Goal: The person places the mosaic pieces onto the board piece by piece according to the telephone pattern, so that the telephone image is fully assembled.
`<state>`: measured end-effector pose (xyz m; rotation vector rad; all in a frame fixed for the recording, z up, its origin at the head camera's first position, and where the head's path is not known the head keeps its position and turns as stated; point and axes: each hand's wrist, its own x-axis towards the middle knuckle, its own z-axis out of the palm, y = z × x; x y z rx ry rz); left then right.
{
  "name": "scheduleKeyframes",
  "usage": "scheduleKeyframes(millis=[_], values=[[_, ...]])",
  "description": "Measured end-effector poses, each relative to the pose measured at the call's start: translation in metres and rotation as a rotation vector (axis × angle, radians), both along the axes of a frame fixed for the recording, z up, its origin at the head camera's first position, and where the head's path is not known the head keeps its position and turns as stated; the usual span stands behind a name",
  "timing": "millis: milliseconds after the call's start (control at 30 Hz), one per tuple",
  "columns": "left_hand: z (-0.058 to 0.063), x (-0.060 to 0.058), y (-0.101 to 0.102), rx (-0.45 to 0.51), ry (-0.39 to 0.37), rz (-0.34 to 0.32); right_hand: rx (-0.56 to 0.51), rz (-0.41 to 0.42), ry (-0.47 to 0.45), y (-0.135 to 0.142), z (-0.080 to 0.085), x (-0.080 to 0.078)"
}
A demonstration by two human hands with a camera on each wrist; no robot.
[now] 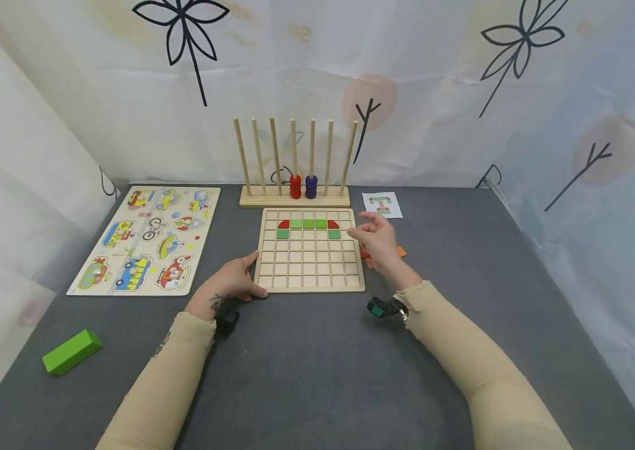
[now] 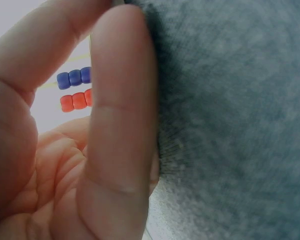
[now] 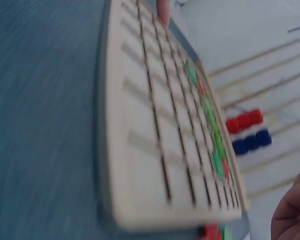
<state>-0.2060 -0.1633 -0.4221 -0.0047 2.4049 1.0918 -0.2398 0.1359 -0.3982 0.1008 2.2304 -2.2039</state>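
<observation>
A square wooden grid board (image 1: 309,262) lies on the table. Green and red pieces (image 1: 309,224) fill part of its far rows, the red ones with a rounded edge. At the board's near left corner my left hand (image 1: 230,280) rests, thumb on the near edge and a finger along the left edge. My right hand (image 1: 378,240) hovers at the board's right edge with bent fingers; I see no piece between them. Partly hidden under that hand are loose red and orange pieces (image 1: 402,251). A pattern card (image 1: 382,205) lies just beyond it.
Behind the board stands a wooden rack of upright pegs (image 1: 295,201), with red beads (image 1: 295,187) and blue beads (image 1: 311,187) on two of them. A vehicle puzzle board (image 1: 145,240) lies at the left. Nearer, a green block (image 1: 72,352) sits by the left table edge.
</observation>
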Motion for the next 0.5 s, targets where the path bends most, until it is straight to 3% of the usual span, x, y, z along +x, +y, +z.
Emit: scheduleKeyframes(millis=[233, 500], values=[[-0.001, 0.0, -0.002, 0.016, -0.001, -0.004, 0.247, -0.147, -0.094, 0.057, -0.019, 0.013], [-0.001, 0.0, -0.002, 0.023, -0.001, -0.004, 0.47, -0.214, -0.181, 0.08, -0.032, 0.019]])
